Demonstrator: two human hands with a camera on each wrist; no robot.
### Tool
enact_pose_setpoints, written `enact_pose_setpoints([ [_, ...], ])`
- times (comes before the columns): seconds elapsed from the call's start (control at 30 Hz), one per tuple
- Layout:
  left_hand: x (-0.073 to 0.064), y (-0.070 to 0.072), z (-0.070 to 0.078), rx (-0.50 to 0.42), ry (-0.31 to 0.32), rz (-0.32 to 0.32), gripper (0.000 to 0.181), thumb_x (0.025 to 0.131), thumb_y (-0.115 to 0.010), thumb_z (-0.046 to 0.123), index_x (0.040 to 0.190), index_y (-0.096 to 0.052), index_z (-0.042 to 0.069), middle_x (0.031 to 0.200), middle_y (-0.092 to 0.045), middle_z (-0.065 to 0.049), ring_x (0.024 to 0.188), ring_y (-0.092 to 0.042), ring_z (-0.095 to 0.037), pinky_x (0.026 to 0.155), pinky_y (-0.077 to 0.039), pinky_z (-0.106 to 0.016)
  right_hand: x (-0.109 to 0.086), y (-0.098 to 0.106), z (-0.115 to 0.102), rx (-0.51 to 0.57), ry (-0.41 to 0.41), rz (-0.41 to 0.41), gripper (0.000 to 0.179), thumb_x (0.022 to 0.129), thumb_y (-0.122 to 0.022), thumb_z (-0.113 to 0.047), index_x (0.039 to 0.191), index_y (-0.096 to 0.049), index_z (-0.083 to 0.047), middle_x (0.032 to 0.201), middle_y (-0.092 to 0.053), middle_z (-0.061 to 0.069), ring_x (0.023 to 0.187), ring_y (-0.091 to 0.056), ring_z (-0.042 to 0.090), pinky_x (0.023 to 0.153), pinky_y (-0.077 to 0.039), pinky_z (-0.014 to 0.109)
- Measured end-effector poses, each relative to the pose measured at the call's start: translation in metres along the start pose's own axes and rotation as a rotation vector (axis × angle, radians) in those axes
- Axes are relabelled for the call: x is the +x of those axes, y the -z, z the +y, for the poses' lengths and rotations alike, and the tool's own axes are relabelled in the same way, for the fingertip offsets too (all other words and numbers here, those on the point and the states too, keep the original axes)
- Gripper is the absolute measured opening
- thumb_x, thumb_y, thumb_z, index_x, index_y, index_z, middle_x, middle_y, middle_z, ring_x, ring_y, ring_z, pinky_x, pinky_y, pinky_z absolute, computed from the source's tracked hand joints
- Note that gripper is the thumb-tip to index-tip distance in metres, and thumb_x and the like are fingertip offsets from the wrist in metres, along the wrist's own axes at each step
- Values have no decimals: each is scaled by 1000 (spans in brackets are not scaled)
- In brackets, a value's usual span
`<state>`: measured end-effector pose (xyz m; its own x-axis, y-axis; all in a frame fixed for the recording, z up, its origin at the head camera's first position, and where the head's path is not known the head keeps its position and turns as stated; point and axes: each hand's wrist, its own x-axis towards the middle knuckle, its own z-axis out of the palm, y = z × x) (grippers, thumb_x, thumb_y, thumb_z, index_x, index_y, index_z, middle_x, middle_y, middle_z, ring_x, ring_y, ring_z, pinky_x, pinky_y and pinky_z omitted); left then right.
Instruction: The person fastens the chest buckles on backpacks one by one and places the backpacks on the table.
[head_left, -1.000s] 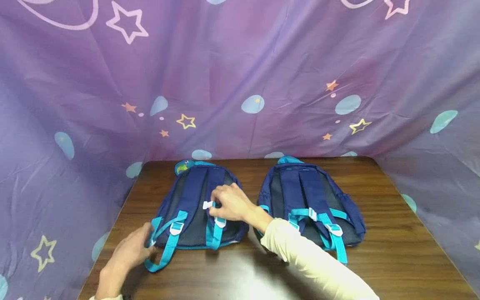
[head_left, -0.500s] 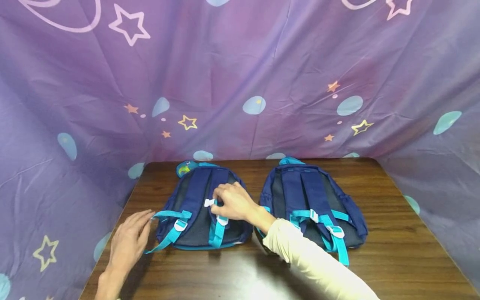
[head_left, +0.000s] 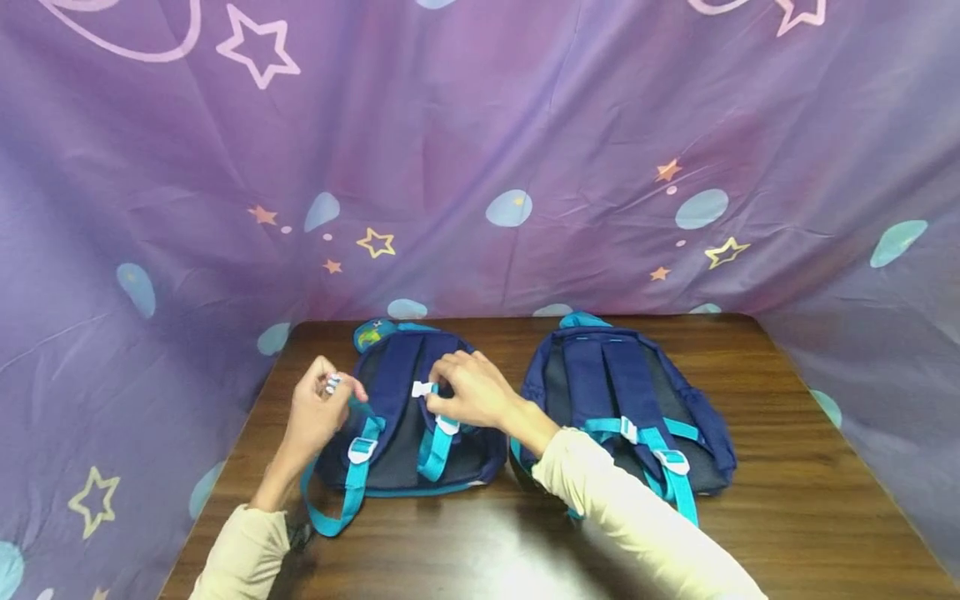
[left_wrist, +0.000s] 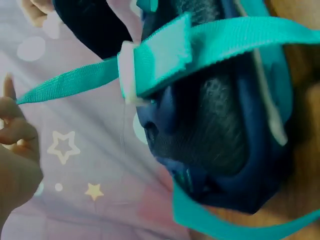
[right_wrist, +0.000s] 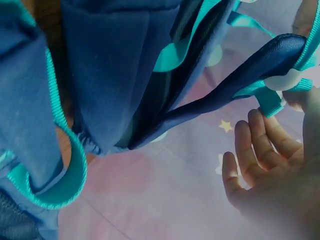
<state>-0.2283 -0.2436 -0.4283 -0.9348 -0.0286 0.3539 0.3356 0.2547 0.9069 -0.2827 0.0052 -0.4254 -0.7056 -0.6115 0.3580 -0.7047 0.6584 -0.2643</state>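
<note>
A navy backpack (head_left: pixel 393 375) with teal webbing lies with its shoulder straps up at the left of the table. My left hand (head_left: pixel 315 417) pinches a small white buckle half (head_left: pixel 332 383) on the end of a teal strap, raised over the pack's left side. In the left wrist view, that teal webbing (left_wrist: pixel 70 84) runs taut from the fingers. My right hand (head_left: pixel 476 392) pinches the other chest strap end, its white buckle half (head_left: pixel 422 389) pointing left. The right shoulder strap (right_wrist: pixel 200 107) lifts away from the pack. A gap separates the two buckle halves.
A second navy backpack (head_left: pixel 600 367) lies to the right, its chest strap buckle (head_left: pixel 628 430) joined. My right forearm crosses its lower left corner. The wooden table (head_left: pixel 795 500) backs onto a purple star-patterned curtain (head_left: pixel 600 150). A teal strap loop (head_left: pixel 330 527) hangs toward the front edge.
My left hand has risen and moved right with the strap end, from beside the pack to over it. The right hand has shifted slightly up, lifting its buckle half.
</note>
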Motion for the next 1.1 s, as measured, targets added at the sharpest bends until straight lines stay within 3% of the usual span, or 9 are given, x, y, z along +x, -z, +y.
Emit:
enact_pose_setpoints([
  [0.07,8,1,-10,67,24,-39,25,93,-62,-2,86,-37,1,62,-51,8,46,-33,1,40,-26,-17,1,0,0,-3,12,-3,21,83,-65,-35,93,-69,-17,89,-64,-6,91,-58,13,83,-46,37],
  [0.2,18,7,-9,259,-17,-194,33,89,-74,8,95,-42,3,65,-36,4,51,-30,0,44,-26,-19,4,4,3,-21,33,-28,21,83,-65,-35,93,-68,-17,88,-63,-6,91,-58,12,81,-45,37],
  [0.3,27,11,-3,298,-30,-309,32,89,-75,11,102,-47,3,76,-48,-4,53,-37,-3,46,-33,-21,6,11,7,-30,49,-47,20,84,-66,-35,93,-68,-17,88,-62,-6,89,-57,13,81,-45,37],
  [0.43,38,11,9,411,-40,-409,30,88,-77,17,107,-58,5,93,-64,-11,60,-52,-8,50,-45,-25,10,20,10,-33,66,-57,20,84,-66,-34,94,-68,-17,87,-61,-6,87,-56,13,81,-45,38],
  [0.63,56,3,30,585,-124,-534,26,86,-79,29,104,-70,11,94,-75,-6,76,-66,-12,68,-55,-32,16,27,9,-18,74,-39,21,86,-66,-32,98,-70,-15,90,-63,-5,87,-56,13,78,-43,33],
  [0.8,63,-5,37,714,-169,-589,28,84,-80,36,102,-73,15,90,-75,1,73,-63,-6,64,-52,-28,16,27,9,-10,80,-45,22,87,-66,-31,99,-71,-13,93,-66,-3,89,-57,13,79,-44,32],
  [1.1,62,-14,41,733,-168,-612,28,85,-79,35,102,-75,14,89,-75,2,72,-63,-6,63,-51,-27,13,25,6,46,123,-76,24,91,-65,-27,105,-70,-8,99,-66,2,92,-58,16,83,-49,33],
])
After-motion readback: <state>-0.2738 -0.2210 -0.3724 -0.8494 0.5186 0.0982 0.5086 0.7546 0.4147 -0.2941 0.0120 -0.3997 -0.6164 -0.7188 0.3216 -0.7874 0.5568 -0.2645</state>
